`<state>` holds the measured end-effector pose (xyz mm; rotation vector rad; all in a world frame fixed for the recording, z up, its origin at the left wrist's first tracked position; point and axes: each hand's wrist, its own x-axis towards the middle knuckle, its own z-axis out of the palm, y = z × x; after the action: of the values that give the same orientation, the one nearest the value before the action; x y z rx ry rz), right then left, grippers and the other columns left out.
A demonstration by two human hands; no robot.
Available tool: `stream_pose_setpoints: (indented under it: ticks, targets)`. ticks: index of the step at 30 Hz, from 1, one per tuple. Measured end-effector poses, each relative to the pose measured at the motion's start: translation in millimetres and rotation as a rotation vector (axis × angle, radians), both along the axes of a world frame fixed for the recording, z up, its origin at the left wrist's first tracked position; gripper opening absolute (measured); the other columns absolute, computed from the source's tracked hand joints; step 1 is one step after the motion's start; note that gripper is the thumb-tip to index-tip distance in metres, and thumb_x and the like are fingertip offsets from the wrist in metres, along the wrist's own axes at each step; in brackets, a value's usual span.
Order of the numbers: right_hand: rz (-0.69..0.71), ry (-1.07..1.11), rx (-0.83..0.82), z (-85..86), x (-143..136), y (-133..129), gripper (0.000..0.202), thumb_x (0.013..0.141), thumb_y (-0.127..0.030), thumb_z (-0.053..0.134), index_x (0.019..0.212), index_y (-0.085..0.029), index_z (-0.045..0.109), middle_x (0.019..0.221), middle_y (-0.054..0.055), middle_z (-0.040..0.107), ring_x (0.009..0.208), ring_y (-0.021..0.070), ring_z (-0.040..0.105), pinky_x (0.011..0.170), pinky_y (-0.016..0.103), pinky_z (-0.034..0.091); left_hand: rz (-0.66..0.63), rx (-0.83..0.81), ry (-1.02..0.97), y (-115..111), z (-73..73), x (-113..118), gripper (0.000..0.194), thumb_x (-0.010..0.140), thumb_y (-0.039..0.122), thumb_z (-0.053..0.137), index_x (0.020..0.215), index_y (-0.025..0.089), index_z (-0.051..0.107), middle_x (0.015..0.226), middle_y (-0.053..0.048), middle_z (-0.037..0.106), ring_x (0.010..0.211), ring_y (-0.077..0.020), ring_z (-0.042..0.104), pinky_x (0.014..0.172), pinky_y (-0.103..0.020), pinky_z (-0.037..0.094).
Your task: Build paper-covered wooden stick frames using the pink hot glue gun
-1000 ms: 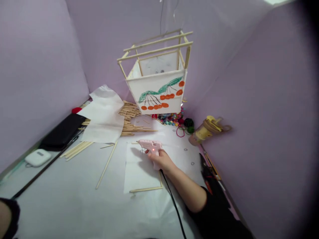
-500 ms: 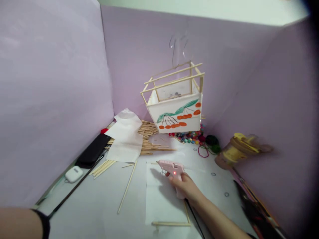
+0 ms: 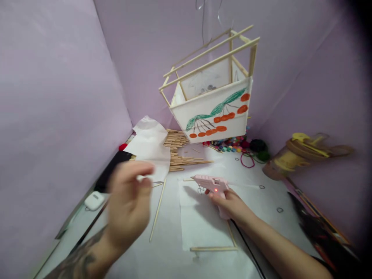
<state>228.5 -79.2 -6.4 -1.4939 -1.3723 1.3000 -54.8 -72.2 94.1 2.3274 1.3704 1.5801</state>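
My right hand (image 3: 228,201) grips a pink glue gun (image 3: 210,182) with a red light, its nozzle facing left over a white paper sheet (image 3: 193,228). Sticks lie along the sheet: one at its top edge, one at its right, and a pair of sticks (image 3: 213,248) across the bottom. My left hand (image 3: 129,205) is raised over the table's left part, blurred by motion, its fingers curved towards the thumb; whether anything is between them cannot be made out. A single long stick (image 3: 157,211) lies between the hands.
A stick-framed paper box (image 3: 217,106) with painted cherries hangs at the back. Behind the hands are crumpled paper (image 3: 149,149) and a stick pile (image 3: 177,145). A white earbud case (image 3: 94,200) lies left; a cup (image 3: 286,159) and yarn (image 3: 258,145) are right.
My left hand has come into view from the lower left. The view has shifted, so the hanging box looks larger and higher. My right hand still holds the glue gun over the sheet.
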Motion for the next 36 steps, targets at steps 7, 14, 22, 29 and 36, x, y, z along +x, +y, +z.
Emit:
stream_pose_setpoints:
  ticks: [7,14,22,29,36]
  targets:
    - [-0.031,-0.036,-0.079,8.0,-3,0,0.047,0.069,-0.057,0.066,0.093,-0.017,0.07,0.086,0.007,0.069,0.077,0.023,0.06,0.068,0.032,0.044,-0.267,-0.278,0.548,25,-106.1,16,0.047,0.079,-0.005,0.039,0.11,0.02,0.064,0.101,-0.008,0.063,0.09,-0.0204,0.055,0.08,-0.037,0.048]
    - [-0.057,-0.077,-0.249,19.4,-21,1,0.047,0.069,-0.056,0.065,0.093,-0.016,0.066,0.059,0.001,0.059,0.055,0.0162,0.052,0.052,0.027,0.038,-0.315,-0.299,0.72,22,-110.7,14,0.053,0.08,-0.002,0.044,0.12,0.028,0.06,0.124,-0.009,0.056,0.106,-0.0255,0.051,0.086,-0.042,0.046]
    - [-0.092,-0.169,-0.26,24.6,-42,6,0.04,0.065,-0.055,0.068,0.079,-0.017,0.062,0.055,-0.002,0.05,0.051,0.0128,0.043,0.049,0.026,0.03,-0.328,-0.348,0.711,22,-113.4,15,0.052,0.079,-0.001,0.043,0.123,0.021,0.058,0.128,-0.01,0.055,0.11,-0.0269,0.05,0.088,-0.043,0.045]
    - [-0.109,-0.199,-0.245,9.0,-44,2,0.038,0.064,-0.055,0.067,0.069,-0.019,0.055,0.053,-0.002,0.05,0.05,0.0138,0.043,0.049,0.027,0.032,-0.337,-0.353,0.703,22,-112.7,15,0.045,0.079,0.002,0.044,0.12,0.017,0.058,0.127,-0.011,0.057,0.109,-0.0263,0.051,0.088,-0.042,0.045]
    - [-0.069,-0.22,-0.21,4.5,-43,2,0.037,0.068,-0.055,0.064,0.071,-0.019,0.054,0.055,-0.002,0.051,0.05,0.013,0.044,0.048,0.027,0.034,-0.335,-0.375,0.708,22,-107.7,17,0.042,0.079,0.003,0.045,0.117,0.017,0.057,0.123,-0.01,0.057,0.106,-0.0268,0.051,0.085,-0.042,0.045]
